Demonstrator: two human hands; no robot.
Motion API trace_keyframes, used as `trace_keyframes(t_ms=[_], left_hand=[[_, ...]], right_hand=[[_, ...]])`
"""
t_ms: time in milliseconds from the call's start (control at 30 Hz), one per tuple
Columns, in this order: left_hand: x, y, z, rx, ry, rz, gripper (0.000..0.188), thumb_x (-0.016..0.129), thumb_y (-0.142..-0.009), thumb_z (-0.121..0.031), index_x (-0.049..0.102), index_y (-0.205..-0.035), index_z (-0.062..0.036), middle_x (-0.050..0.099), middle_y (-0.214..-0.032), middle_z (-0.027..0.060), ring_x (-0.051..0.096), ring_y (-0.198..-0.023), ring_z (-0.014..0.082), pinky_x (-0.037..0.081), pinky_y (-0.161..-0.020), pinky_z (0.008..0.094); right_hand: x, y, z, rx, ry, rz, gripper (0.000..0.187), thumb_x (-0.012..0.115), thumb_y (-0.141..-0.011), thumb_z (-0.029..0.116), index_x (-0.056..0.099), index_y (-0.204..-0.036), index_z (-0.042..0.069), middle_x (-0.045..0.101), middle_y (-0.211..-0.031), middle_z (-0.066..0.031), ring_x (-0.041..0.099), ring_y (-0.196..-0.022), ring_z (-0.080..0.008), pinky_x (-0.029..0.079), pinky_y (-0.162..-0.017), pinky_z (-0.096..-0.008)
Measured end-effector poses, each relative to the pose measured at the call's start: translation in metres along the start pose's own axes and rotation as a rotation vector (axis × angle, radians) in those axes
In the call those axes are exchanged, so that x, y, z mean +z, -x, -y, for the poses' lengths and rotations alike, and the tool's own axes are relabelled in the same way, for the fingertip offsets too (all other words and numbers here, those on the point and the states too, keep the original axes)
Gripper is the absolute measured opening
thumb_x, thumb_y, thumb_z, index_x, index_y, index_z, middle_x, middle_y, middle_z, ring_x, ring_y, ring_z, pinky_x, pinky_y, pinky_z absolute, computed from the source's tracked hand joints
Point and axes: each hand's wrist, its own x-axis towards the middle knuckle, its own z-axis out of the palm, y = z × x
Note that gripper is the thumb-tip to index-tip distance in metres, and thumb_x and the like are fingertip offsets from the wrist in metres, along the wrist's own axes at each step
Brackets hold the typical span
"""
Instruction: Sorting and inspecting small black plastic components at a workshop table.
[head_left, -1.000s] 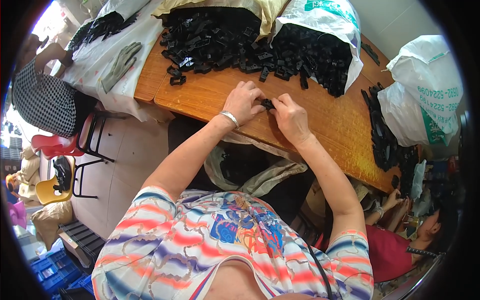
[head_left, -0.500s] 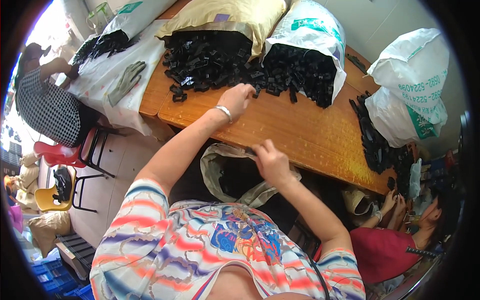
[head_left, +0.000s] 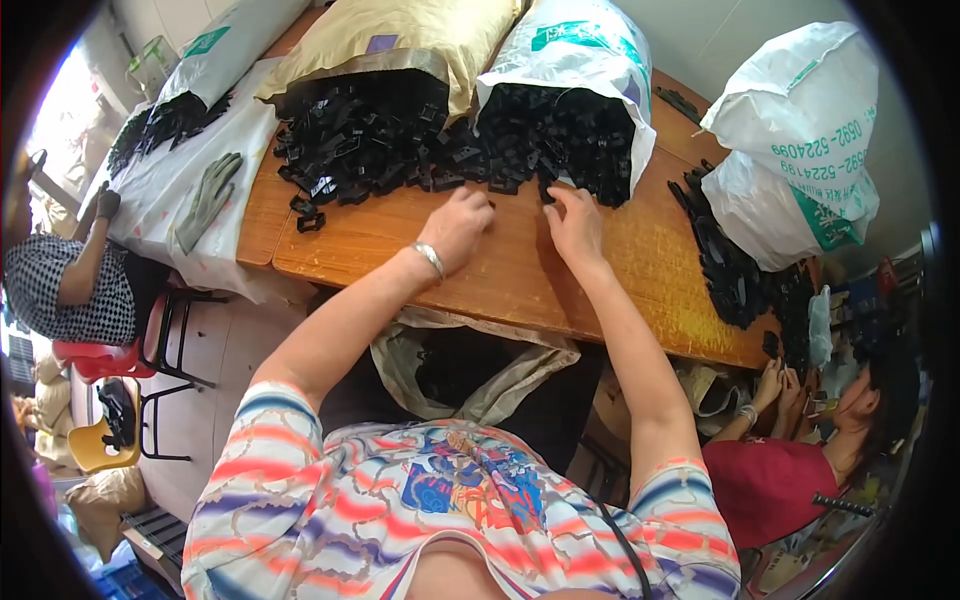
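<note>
Two heaps of small black plastic parts spill onto the wooden table point(head_left: 420, 255). One heap point(head_left: 350, 135) comes from a yellow sack point(head_left: 390, 35), the other point(head_left: 575, 145) from a white sack point(head_left: 580, 45). My left hand point(head_left: 457, 232), with a bracelet on its wrist, is closed just in front of the heaps; anything in its curled fingers is too small to make out. To its right, my right hand point(head_left: 575, 225) pinches a black plastic part point(head_left: 545, 188) at the heap's edge. Below the table edge an open cloth sack point(head_left: 400, 375) has dark contents.
A grey glove point(head_left: 210, 200) lies on the white-covered table at left, where a person in a checked top point(head_left: 70, 285) sits. More black parts point(head_left: 725, 260) lie by a white bag point(head_left: 800, 150) at right. A person in red point(head_left: 765, 485) works there.
My right hand has moved from over the cloth sack up to the heap's edge, where it pinches a black part. My left hand stays closed near the heaps. The view has shifted slightly.
</note>
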Motion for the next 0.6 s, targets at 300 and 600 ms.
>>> trace_keyframes(t_ms=[300,600], left_hand=[[-0.008,0.025,-0.020,0.147,0.203,0.100,0.016,0.061,-0.079,0.000,0.062,-0.094,-0.0044,0.059,-0.096,0.0111,0.056,-0.097,0.0326,0.049,-0.085,0.0387],[-0.014,0.032,-0.016,-0.114,0.258,-0.085,0.038,0.077,-0.072,-0.011,0.060,-0.106,-0.0049,0.057,-0.107,0.0120,0.056,-0.104,0.0335,0.049,-0.087,0.0407]], right_hand=[[0.014,-0.011,0.008,0.116,-0.016,0.153,0.031,0.075,-0.077,0.010,0.067,-0.107,0.006,0.065,-0.104,-0.0179,0.063,-0.098,-0.0376,0.050,-0.085,-0.0436],[-0.023,0.021,0.043,-0.061,-0.087,0.241,0.020,0.074,-0.076,0.006,0.070,-0.095,0.002,0.066,-0.092,-0.0164,0.064,-0.087,-0.0356,0.052,-0.077,-0.0417]])
